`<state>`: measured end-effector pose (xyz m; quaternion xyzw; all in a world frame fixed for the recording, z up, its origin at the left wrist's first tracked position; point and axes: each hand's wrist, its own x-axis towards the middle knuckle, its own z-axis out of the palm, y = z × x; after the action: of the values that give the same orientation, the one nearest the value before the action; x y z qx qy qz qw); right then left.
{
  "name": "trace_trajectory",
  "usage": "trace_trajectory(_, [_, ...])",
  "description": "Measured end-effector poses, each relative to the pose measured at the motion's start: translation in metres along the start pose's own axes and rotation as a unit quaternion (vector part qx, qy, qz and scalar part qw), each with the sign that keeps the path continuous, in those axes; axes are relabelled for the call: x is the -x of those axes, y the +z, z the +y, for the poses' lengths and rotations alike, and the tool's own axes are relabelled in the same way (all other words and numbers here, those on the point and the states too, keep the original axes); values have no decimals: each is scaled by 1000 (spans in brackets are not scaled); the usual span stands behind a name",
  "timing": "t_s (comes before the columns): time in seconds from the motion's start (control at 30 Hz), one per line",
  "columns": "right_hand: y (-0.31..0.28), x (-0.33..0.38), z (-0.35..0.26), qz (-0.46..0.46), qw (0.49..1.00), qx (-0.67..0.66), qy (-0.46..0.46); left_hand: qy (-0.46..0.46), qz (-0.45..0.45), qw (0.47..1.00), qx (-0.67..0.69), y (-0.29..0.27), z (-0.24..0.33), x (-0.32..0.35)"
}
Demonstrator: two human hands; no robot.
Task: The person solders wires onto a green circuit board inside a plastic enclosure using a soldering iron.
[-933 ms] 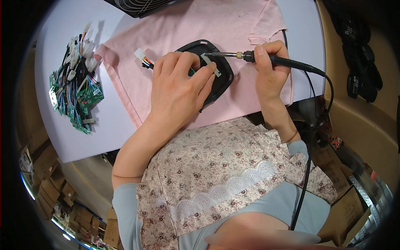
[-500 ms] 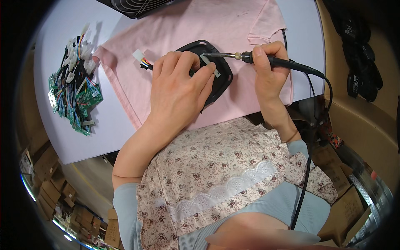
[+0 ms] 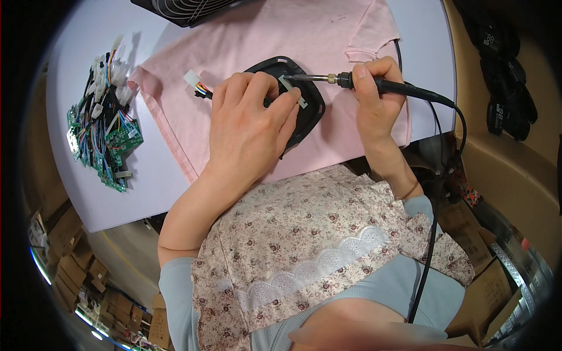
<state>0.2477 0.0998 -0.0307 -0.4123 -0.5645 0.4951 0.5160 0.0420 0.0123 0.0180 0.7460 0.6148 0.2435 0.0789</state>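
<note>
Far left of rounded black plastic shell: heaped green circuit boards. Over shell's left side: left hand, thumb on narrow pale strip inside; grip hidden, impossible to judge. Right of shell: right hand clenched round black-handled soldering iron, tip at strip.

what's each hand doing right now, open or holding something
Left hand: fingers bent over the black shell; whether closed on anything cannot be told.
Right hand: closed, holding the soldering iron.
</note>
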Motion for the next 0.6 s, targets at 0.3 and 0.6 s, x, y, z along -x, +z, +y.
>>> trace_trajectory(0.3, [0, 0, 0, -6, 1000, 9, -9, -2, -2, 1000, 1, 0, 0, 0])
trace_trajectory(0.6, [2, 0, -3, -5, 1000, 0, -12, -5, -5, 1000, 3, 0, 0, 0])
